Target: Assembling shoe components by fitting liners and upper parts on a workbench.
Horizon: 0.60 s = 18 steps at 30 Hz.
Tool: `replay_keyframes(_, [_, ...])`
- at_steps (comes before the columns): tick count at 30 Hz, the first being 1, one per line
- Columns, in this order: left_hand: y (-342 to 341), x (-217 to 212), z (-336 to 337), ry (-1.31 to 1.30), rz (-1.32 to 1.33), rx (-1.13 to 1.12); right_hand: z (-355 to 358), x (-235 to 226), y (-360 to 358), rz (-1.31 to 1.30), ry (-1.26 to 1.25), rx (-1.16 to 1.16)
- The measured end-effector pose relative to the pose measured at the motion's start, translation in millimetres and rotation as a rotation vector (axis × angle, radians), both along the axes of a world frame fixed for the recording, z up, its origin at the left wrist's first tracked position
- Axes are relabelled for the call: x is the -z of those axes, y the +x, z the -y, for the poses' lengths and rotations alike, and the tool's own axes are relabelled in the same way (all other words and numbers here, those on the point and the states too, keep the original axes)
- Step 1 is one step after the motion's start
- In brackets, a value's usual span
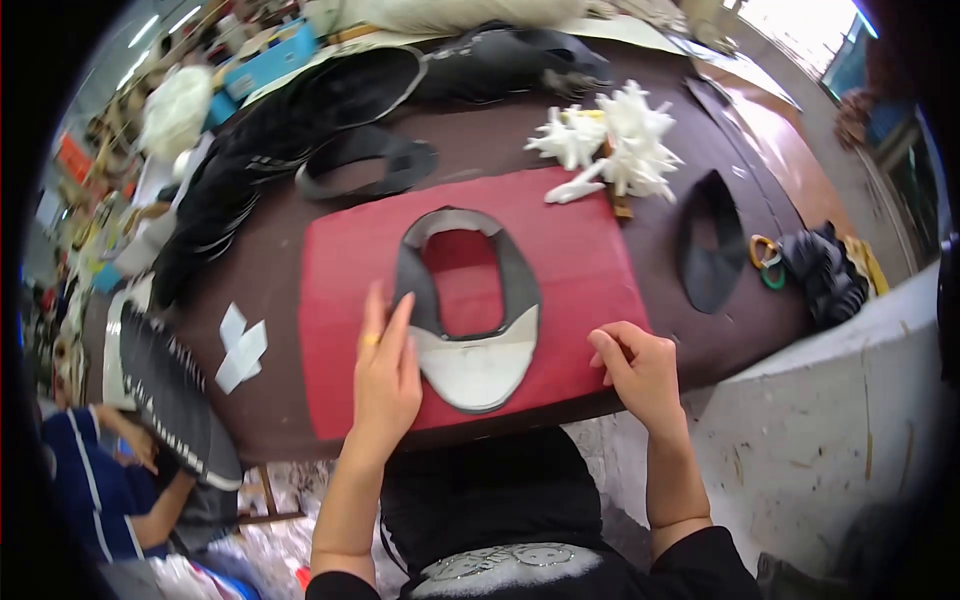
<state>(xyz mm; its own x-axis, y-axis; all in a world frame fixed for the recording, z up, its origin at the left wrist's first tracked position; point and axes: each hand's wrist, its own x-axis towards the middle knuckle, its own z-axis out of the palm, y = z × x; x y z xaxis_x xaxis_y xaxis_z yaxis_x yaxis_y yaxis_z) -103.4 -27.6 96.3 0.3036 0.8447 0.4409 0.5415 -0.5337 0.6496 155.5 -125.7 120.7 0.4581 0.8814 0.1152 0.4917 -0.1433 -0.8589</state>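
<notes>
A shoe upper lies flat on the red mat. It is dark grey round an oval opening, with a white lining piece at the near, rounded end and a pale strip at the far end. My left hand is at its left edge, fingers stretched out and slightly blurred, a ring on one of them; whether it touches the upper I cannot tell. To the right, over the mat's near right edge, my right hand is apart from the upper with fingers curled to the thumb. Anything inside it is hidden.
White cut pieces lie left of the mat. Dark uppers are piled in rows at the far left; another upper lies right. White spiky pieces overlap the mat's far right corner. A co-worker sits at lower left.
</notes>
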Motion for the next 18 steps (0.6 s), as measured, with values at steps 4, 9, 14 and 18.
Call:
replay_keyframes(4, [26.5,-1.9,33.8,0.374,-0.358,0.019,9.9,26.6,65.4,0.435,0.179,0.318])
replay_keyframes(9, [33.1,8.6,51.6,0.25,-0.432,0.259,-18.7,54.1,135.2,0.952,0.241,0.422])
replay_keyframes(14, [23.1,0.8,57.8,0.1,-0.239,0.258,-1.4,56.7,161.9,0.806,0.177,0.294])
replay_keyframes(18, [17.3,-13.2,50.6,0.255,-0.215,0.247,26.9,1.0,112.7,0.391,-0.206,0.055])
